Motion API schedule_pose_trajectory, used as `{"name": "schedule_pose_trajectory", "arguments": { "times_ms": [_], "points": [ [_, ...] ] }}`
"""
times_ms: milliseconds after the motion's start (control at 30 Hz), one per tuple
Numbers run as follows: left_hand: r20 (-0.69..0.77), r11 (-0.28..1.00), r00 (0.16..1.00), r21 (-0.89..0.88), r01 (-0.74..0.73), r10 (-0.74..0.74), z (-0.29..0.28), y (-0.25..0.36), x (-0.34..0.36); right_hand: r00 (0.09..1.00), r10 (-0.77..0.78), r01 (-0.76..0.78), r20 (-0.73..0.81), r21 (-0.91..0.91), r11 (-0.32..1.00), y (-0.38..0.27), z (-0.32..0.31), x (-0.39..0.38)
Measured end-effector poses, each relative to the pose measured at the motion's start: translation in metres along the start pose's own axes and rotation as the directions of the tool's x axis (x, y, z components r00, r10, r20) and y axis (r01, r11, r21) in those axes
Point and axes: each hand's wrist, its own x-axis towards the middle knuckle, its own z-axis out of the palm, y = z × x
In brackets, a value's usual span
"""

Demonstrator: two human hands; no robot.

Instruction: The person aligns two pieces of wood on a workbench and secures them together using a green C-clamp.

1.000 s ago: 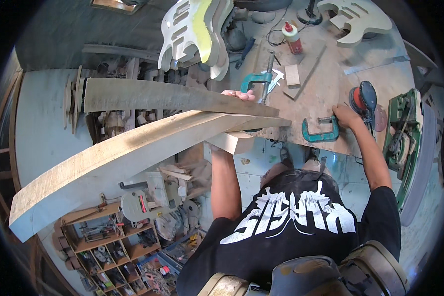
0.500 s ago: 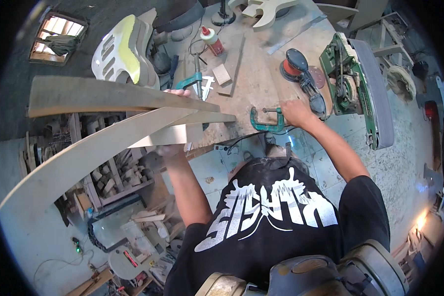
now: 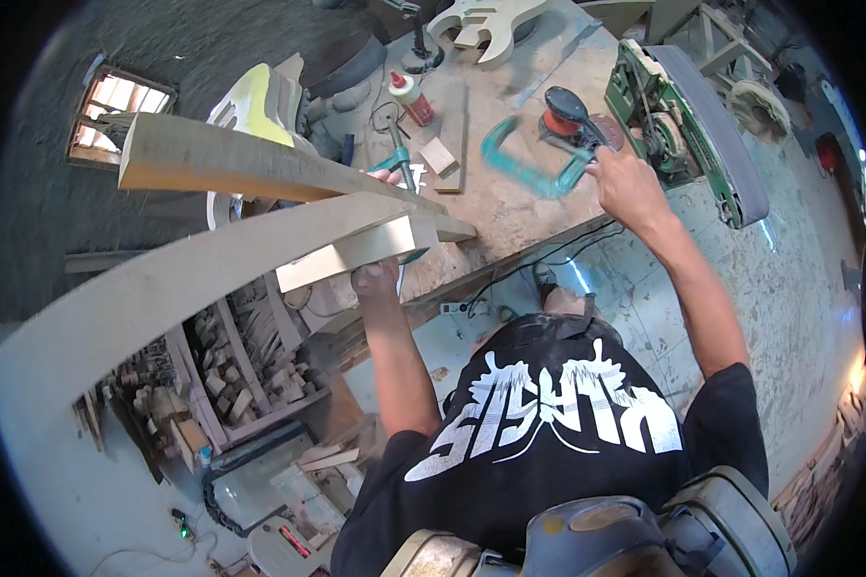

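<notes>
My left hand (image 3: pixel 377 277) is wrapped round a stack of wood at the table's near edge, its fingertips showing on the far side. The stack has a long straight board (image 3: pixel 250 173), a curved pale board (image 3: pixel 183 252) and a short pale block (image 3: pixel 351 256) nearest me. A teal C-clamp (image 3: pixel 401 157) stands upright at the stack's far side; whether it grips the wood cannot be made out. Over the tabletop my right hand (image 3: pixel 630 188) is closed on a second teal C-clamp (image 3: pixel 506 165), smeared by motion, its frame toward the stack.
On the worktable (image 3: pixel 510 216) lie a glue bottle (image 3: pixel 412 99), a small wood block (image 3: pixel 440 157), an orbital sander (image 3: pixel 563 113) and a guitar-shaped body (image 3: pixel 491 27). A green belt sander (image 3: pixel 654 125) stands at right. Offcuts fill a rack (image 3: pixel 231 385) below left.
My right hand has moved up and to the right, lifting and tilting the C-clamp. The boards in my left hand have swung slightly, and the short block now shows in front of the curved board.
</notes>
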Motion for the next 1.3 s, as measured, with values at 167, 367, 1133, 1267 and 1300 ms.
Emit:
{"name": "schedule_pose_trajectory", "arguments": {
  "times_ms": [167, 367, 1133, 1267, 1300],
  "points": [
    [0.026, 1.0, 0.999, 0.001, 0.019, -0.019, 0.008, 0.003, 0.005, 0.973, 0.111, -0.066, 0.202, -0.214, 0.975, 0.015, 0.015, -0.042],
    [0.059, 0.999, 0.998, -0.026, 0.026, -0.024, -0.001, 0.001, 0.007, 0.947, 0.143, -0.172, 0.287, 0.079, 0.982, 0.003, -0.007, -0.063],
    [-0.005, 0.99, 0.997, -0.121, 0.069, -0.071, -0.022, -0.033, 0.001, 0.794, 0.254, -0.07, 0.553, -0.331, 0.941, 0.016, 0.006, -0.074],
    [-0.04, 0.986, 0.993, -0.127, 0.104, -0.11, -0.032, -0.042, -0.001, 0.824, 0.245, -0.247, 0.512, -0.065, 0.967, -0.007, -0.019, -0.067],
    [-0.044, 0.986, 0.993, -0.127, 0.105, -0.111, -0.033, -0.043, 0.0, 0.847, 0.314, -0.359, 0.428, 0.025, 0.933, -0.009, -0.022, -0.068]
  ]
}}
